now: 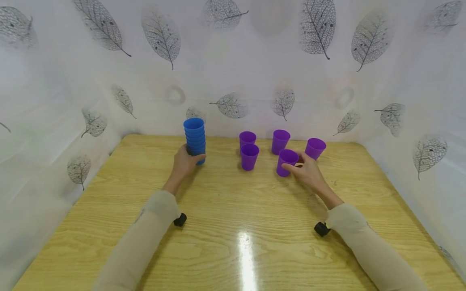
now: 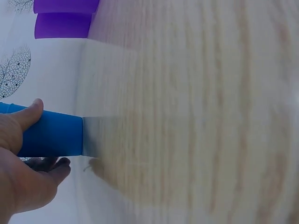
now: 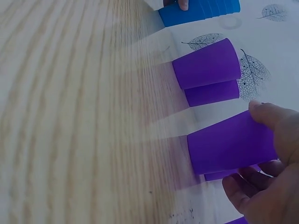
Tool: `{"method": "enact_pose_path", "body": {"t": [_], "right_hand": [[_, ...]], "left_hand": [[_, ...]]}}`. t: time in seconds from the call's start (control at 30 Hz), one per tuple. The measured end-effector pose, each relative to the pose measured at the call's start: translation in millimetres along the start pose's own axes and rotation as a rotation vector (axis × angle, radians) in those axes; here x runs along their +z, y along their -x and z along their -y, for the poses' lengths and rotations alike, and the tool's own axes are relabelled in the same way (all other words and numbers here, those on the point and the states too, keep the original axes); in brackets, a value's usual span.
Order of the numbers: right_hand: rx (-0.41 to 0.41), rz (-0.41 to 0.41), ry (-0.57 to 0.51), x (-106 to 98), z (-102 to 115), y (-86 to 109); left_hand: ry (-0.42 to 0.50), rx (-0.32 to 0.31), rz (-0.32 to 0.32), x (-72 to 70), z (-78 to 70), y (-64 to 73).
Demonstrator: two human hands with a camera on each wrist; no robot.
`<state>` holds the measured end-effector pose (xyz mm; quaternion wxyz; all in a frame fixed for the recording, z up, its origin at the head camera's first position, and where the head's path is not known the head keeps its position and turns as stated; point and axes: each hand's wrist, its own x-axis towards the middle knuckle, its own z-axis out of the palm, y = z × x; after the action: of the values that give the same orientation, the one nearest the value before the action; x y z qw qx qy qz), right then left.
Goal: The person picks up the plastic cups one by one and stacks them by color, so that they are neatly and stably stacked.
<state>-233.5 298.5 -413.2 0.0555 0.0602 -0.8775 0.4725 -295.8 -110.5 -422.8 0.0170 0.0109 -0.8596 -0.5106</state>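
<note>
My left hand (image 1: 184,162) grips a tall stack of nested blue cups (image 1: 195,137) low down, thumb across the near side. In the left wrist view the bottom blue cup (image 2: 56,135) meets the tabletop, with the thumb and fingers on opposite sides. My right hand (image 1: 307,169) holds a front purple cup (image 1: 285,166) between thumb and fingers. That purple cup (image 3: 229,144) stands upright with its base at the wood in the right wrist view. Another purple cup (image 1: 280,142) is just behind it, and one more purple cup (image 1: 315,148) stands beyond my right fingers.
Between the hands, a purple cup (image 1: 249,157) stands close in front of another purple cup (image 1: 247,137). All are near the back of the wooden table (image 1: 218,218). A leaf-patterned cloth (image 1: 240,60) hangs behind and along both sides.
</note>
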Motion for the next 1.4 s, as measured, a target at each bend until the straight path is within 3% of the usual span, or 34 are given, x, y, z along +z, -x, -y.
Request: {"method": "enact_pose_path", "body": {"t": [0.17,0.4,0.5,0.77,1.03,1.23,1.4], "right_hand": [[0.002,0.039,-0.015,-0.7,0.7,3.9],[0.017,0.046,-0.038,-2.2,-0.8,9.6],[0.009,0.041,-0.030,-3.3,-2.5,10.8],[0.021,0.040,-0.023,-6.5,-3.1,18.2],[0.041,0.043,-0.014,-9.3,-2.0,24.2],[0.050,0.063,-0.025,-11.6,-3.1,30.4],[0.042,0.062,-0.032,-14.2,-5.3,35.9]], "left_hand": [[0.009,-0.036,0.007,-1.9,-3.8,7.5],[0.016,0.003,-0.002,-1.4,-17.3,26.7],[0.023,-0.015,-0.003,-1.8,-24.3,36.6],[0.185,-0.097,-0.008,-2.9,-35.1,64.1],[0.336,-0.121,-0.003,12.2,-48.0,86.3],[0.324,-0.096,0.093,30.9,-60.1,91.2],[0.312,-0.038,0.136,51.8,-64.3,85.4]]}}
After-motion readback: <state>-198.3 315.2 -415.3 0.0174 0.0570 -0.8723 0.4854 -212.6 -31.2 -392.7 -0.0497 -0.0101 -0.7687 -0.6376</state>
